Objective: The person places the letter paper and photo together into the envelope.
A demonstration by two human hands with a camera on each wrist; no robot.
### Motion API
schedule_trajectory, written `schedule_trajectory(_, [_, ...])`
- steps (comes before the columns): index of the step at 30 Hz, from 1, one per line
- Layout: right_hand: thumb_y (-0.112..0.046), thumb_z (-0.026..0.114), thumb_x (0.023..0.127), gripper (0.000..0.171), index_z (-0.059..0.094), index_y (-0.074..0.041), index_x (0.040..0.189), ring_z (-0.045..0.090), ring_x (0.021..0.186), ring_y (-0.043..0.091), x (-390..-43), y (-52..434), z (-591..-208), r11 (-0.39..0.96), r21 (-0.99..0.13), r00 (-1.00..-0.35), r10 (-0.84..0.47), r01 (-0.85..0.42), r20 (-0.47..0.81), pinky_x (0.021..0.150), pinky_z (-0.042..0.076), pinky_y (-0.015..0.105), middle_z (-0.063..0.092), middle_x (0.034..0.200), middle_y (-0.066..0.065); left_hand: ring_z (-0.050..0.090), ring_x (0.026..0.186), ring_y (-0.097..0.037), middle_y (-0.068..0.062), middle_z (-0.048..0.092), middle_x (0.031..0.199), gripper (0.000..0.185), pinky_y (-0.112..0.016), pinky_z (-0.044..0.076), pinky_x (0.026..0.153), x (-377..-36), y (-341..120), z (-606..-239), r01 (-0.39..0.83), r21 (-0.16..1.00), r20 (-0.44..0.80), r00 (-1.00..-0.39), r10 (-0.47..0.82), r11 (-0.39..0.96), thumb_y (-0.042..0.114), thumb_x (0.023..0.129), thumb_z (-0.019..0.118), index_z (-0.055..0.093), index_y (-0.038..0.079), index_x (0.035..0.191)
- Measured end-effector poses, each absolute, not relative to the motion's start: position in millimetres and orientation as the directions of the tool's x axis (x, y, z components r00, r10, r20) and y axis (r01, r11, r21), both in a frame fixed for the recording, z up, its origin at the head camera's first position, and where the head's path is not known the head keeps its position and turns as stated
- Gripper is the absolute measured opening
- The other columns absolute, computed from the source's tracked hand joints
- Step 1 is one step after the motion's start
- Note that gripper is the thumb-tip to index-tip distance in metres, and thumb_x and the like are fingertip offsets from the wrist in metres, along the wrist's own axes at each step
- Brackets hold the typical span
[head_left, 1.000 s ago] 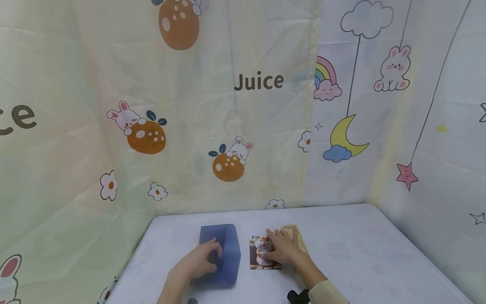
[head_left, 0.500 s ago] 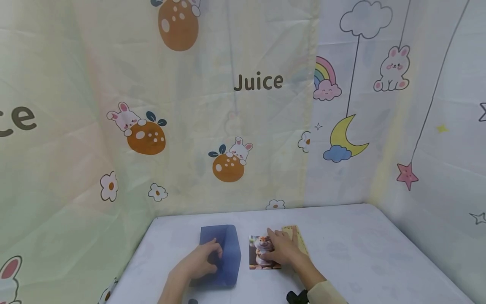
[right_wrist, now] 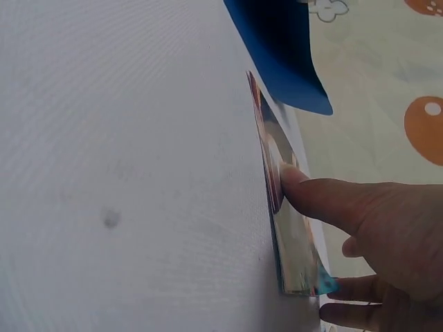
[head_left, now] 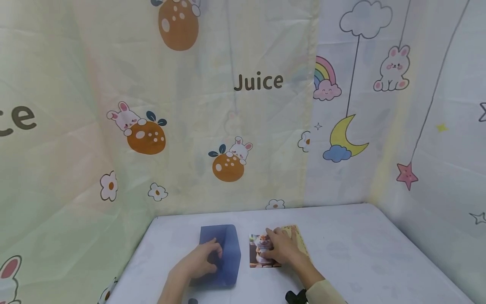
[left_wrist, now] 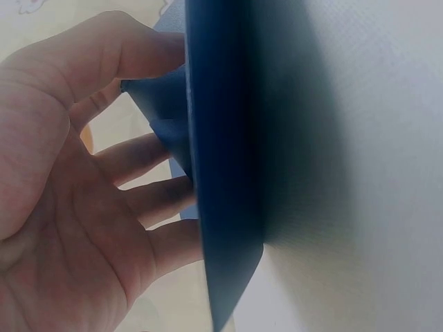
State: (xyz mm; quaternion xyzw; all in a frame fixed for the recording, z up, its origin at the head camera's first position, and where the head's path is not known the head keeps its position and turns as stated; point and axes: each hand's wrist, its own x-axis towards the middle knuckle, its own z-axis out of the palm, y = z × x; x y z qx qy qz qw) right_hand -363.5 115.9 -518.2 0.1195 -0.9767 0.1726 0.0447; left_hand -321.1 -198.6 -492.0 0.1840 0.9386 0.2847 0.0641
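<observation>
The left hand (head_left: pixel 197 261), fingers parted, touches the envelope (head_left: pixel 228 268); just right of it, the right hand (head_left: pixel 284 248) spreads across photo (head_left: pixel 256 251) and card (head_left: pixel 300 240), thumb on the photo. The step seems to be steadying the photo; lifting it next would need a pinched edge.

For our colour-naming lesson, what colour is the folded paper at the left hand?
The folded paper is blue; the head view shows it best.
</observation>
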Motion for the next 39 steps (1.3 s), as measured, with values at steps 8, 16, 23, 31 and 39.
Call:
schedule_trajectory(8, [-0.033, 0.092, 0.076, 0.086, 0.053, -0.011, 0.150, 0.056, 0.115, 0.041, -359, 110, -517, 0.847, -0.465, -0.964, -0.190, -0.257, 0.187, 0.098, 0.047, 0.060, 0.050, 0.144, 0.019, 0.041, 0.146, -0.055, -0.025, 0.043, 0.161, 0.035, -0.074, 0.036, 0.113, -322, -199, -496, 0.329, 0.554, -0.001, -0.919, 0.395, 0.765, 0.006, 0.077, 0.078, 0.058, 0.029, 0.092])
schedule_trajectory(16, [-0.009, 0.091, 0.074, 0.060, 0.064, -0.002, 0.126, 0.063, 0.103, 0.025, -359, 104, -513, 0.759, -0.555, -0.939, -0.245, -0.340, 0.240, 0.089, 0.058, 0.045, 0.064, 0.121, 0.014, 0.041, 0.146, -0.055, -0.027, 0.043, 0.160, 0.035, -0.074, 0.035, 0.115, -322, -199, -496, 0.354, 0.548, 0.020, -0.911, 0.411, 0.758, 0.005, 0.076, 0.077, 0.058, 0.029, 0.092])
schedule_trajectory(23, [-0.004, 0.089, 0.073, 0.056, 0.065, 0.000, 0.124, 0.063, 0.095, 0.019, -359, 105, -516, 0.726, -0.566, -0.919, -0.272, -0.391, 0.286, 0.083, 0.056, 0.042, 0.071, 0.108, 0.010, 0.039, 0.148, -0.053, -0.025, 0.043, 0.161, 0.033, -0.073, 0.034, 0.115, -322, -199, -493, 0.326, 0.558, -0.006, -0.918, 0.396, 0.763, 0.005, 0.078, 0.078, 0.059, 0.028, 0.093])
schedule_trajectory(31, [-0.009, 0.088, 0.078, 0.057, 0.063, 0.000, 0.130, 0.058, 0.091, 0.014, -361, 104, -515, 0.716, -0.583, -0.919, -0.230, -0.383, 0.321, 0.075, 0.055, 0.030, 0.063, 0.113, 0.008, 0.039, 0.147, -0.054, -0.025, 0.043, 0.161, 0.033, -0.074, 0.033, 0.115, -320, -199, -491, 0.325, 0.555, -0.003, -0.920, 0.393, 0.766, 0.006, 0.078, 0.077, 0.059, 0.029, 0.093])
schedule_trajectory(39, [0.003, 0.071, 0.083, 0.064, 0.054, 0.005, 0.144, 0.065, 0.119, 0.032, -360, 103, -511, 0.623, -0.622, -0.880, -0.306, -0.474, 0.364, 0.100, 0.058, 0.049, 0.060, 0.138, 0.021, 0.039, 0.147, -0.054, -0.025, 0.043, 0.161, 0.033, -0.074, 0.033, 0.116, -319, -199, -490, 0.331, 0.551, 0.003, -0.919, 0.394, 0.766, 0.006, 0.078, 0.077, 0.059, 0.029, 0.093])
